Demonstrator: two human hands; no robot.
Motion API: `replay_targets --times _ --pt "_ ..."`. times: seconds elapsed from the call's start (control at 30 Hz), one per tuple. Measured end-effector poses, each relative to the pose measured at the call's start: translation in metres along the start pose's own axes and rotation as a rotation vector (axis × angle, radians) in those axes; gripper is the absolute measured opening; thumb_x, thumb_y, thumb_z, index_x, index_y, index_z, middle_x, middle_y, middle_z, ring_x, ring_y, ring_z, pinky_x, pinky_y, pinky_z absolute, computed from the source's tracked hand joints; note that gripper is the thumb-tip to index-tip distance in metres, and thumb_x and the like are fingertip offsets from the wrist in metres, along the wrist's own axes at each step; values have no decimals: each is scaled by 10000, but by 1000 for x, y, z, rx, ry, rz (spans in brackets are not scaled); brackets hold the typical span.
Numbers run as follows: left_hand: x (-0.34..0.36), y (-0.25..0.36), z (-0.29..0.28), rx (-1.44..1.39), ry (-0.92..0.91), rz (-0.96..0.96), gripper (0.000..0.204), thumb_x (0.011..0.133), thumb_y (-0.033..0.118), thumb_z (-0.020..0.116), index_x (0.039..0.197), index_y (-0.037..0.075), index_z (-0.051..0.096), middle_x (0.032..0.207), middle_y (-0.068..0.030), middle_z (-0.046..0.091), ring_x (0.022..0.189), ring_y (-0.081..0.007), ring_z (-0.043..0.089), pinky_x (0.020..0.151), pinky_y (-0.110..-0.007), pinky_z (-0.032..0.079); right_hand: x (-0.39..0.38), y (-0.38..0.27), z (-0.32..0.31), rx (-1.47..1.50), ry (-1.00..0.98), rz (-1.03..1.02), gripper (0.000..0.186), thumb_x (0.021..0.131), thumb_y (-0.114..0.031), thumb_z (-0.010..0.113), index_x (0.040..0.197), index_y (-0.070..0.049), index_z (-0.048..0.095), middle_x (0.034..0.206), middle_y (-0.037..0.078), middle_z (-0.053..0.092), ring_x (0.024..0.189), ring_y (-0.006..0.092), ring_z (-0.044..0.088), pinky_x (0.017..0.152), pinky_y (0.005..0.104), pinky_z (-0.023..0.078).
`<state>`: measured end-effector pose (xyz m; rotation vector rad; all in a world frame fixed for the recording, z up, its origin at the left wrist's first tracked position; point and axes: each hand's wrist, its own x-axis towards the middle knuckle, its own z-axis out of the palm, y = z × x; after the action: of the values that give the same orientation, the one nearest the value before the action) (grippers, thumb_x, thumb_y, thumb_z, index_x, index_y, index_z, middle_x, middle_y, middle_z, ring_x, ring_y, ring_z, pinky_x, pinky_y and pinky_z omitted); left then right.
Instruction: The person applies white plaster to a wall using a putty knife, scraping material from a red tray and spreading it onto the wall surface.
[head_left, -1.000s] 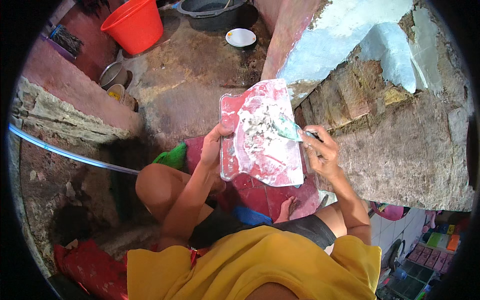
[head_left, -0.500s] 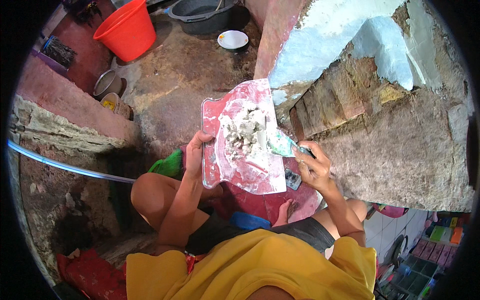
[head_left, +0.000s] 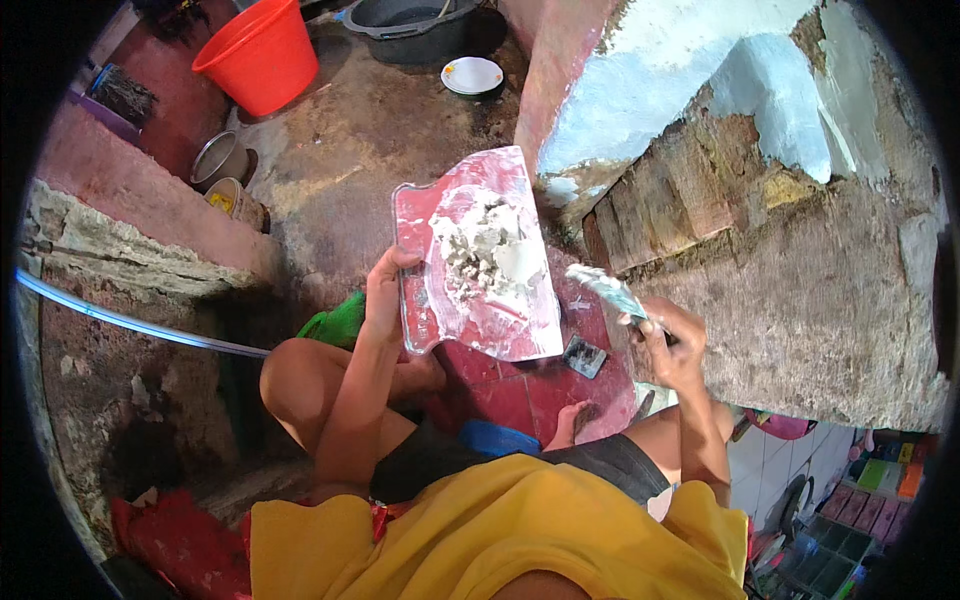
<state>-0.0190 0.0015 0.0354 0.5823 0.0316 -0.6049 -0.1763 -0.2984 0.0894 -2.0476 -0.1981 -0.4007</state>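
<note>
My left hand (head_left: pixel 383 292) grips the left edge of a red plastic board (head_left: pixel 413 222), thumb on top. Lumpy grey-white putty (head_left: pixel 482 252) is heaped on the board's middle, with white smears spread around it. To the right of the board, my right hand (head_left: pixel 676 340) is closed on the handle of a putty knife (head_left: pixel 612 291). White putty coats the knife's blade, which points up and left, apart from the board. Part of the handle is hidden inside my fingers.
On the right rises a rough wall (head_left: pixel 760 320) with pale blue patches and exposed bricks. A small dark square piece (head_left: pixel 584 357) lies on the red tiles below the board. Farther back are a red bucket (head_left: pixel 258 60), a black basin (head_left: pixel 410 35) and a white plate (head_left: pixel 471 75).
The putty knife has come off the board, moving right and slightly down with my right hand, putty on its blade. The board has shifted slightly up and left.
</note>
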Motion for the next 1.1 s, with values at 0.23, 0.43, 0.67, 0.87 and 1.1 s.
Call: replay_targets --times 0.23,0.43,0.67,0.87,1.1 --pt "-4 -6 20 -127 -68 -185 405 762 98 439 1109 -92 527 991 -206 636 828 -300 659 788 -406 558 33 25 13 554 -520 299 165 891 -107 581 977 25 630 675 76 625 466 100 546 409 243 423" --pt "-4 -4 10 -161 -71 -181 423 766 109 435 1128 -98 512 1003 -221 631 824 -312 662 776 -421 563 27 33 11 512 -566 393 197 900 -148 587 1023 -5 645 647 70 634 454 73 536 382 221 402" --pt "-4 -3 12 -194 -126 -173 430 771 112 429 1140 -93 505 1006 -220 629 854 -312 657 798 -418 555 13 28 -8 490 -565 590 215 890 -155 604 1040 -6 644 663 73 640 450 76 541 379 217 406" --pt "-7 13 0 -110 -142 -67 364 787 101 430 1088 -75 535 991 -202 634 854 -299 654 821 -413 544 -13 30 -16 591 -304 646 198 909 -132 565 1054 -26 647 643 39 602 455 61 504 400 213 407" --pt "-4 5 6 -113 -86 -147 382 784 97 448 1117 -75 520 1027 -201 624 893 -303 642 848 -421 526 31 3 47 -64 197 -82 281 858 -59 560 1128 -25 630 958 127 596 817 198 573 701 296 457"
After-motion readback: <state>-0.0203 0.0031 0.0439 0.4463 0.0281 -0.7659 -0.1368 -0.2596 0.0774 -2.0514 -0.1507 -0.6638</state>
